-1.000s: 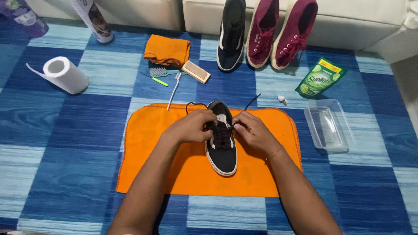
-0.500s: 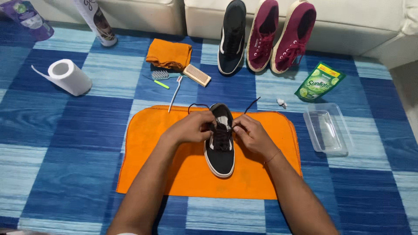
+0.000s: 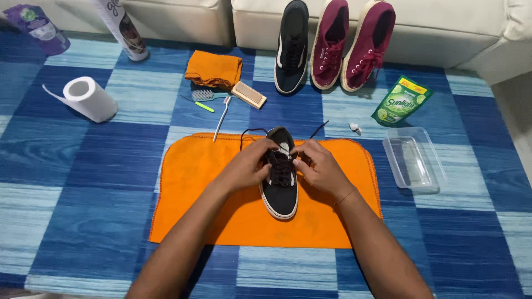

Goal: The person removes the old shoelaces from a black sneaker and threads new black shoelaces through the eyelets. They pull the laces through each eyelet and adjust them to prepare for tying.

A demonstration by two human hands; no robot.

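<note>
Left hand (image 3: 247,166) and right hand (image 3: 318,169) fingers pinching black laces on black sneaker (image 3: 280,191), on orange cloth (image 3: 205,182).

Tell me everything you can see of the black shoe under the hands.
The black shoe is a low sneaker with a white sole edge, black laces and seemingly canvas upper. It lies upright on the orange cloth, heel toward the person. The left hand and right hand flank it, fingers at the laces; loose lace ends trail beyond.
</note>
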